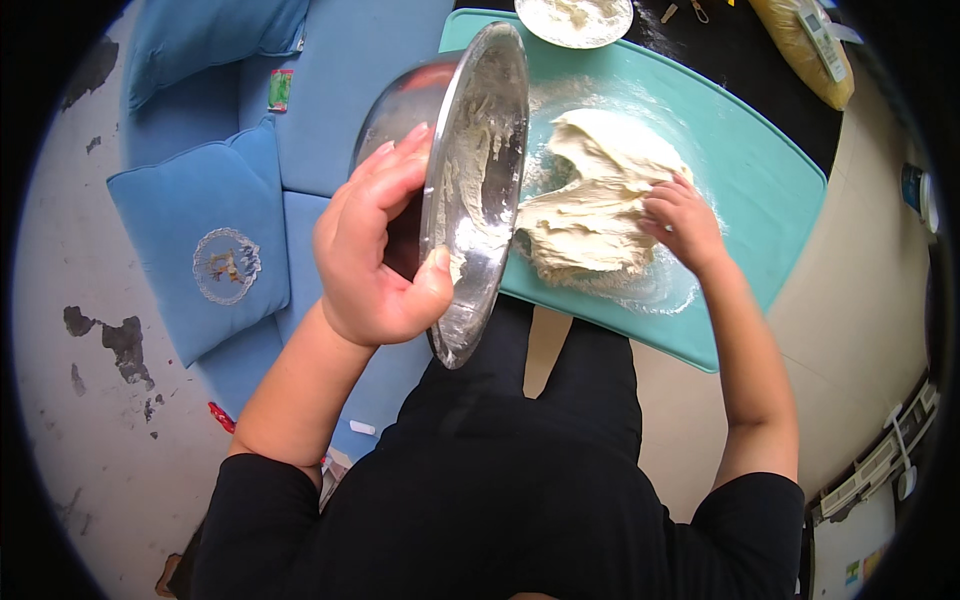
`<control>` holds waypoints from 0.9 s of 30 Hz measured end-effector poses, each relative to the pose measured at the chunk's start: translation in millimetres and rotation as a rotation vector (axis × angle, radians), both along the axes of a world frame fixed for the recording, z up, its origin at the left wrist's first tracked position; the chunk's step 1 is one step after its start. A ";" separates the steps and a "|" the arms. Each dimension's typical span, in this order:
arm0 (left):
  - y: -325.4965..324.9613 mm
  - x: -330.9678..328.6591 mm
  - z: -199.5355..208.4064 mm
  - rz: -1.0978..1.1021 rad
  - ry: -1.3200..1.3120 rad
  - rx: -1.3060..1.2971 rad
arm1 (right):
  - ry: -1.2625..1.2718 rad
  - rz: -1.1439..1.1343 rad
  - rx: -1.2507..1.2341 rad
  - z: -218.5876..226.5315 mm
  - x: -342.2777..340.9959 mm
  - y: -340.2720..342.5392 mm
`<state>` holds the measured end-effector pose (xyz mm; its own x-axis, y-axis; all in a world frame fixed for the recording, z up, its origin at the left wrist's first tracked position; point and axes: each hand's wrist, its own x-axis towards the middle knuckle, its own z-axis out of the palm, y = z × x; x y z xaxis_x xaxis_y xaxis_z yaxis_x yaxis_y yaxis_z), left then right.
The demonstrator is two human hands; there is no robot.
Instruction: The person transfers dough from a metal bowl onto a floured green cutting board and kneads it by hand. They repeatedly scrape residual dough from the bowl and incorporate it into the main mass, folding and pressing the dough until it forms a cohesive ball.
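Dough [590,205] lies in a soft lump on the floured teal mat [760,180], just right of the tipped steel bowl [478,190], its long side running away from me. My right hand [682,222] is nearer, fingers curled and pressing into its right edge. My left hand [375,250] grips the bowl by the rim, thumb inside, holding it on edge with the mouth facing the dough; only smears of dough stick inside. A white plate [575,20] of flour sits at the far end of the mat on the dark desk [740,50]. Blue cushion [205,245] at left.
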<state>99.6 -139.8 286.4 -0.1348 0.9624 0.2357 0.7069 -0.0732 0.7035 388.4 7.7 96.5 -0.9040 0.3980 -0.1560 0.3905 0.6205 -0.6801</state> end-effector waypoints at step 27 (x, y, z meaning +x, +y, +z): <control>-118.6 -97.0 5.2 0.817 -0.727 -0.228 | -0.066 -0.543 -0.610 -24.3 -144.6 -88.8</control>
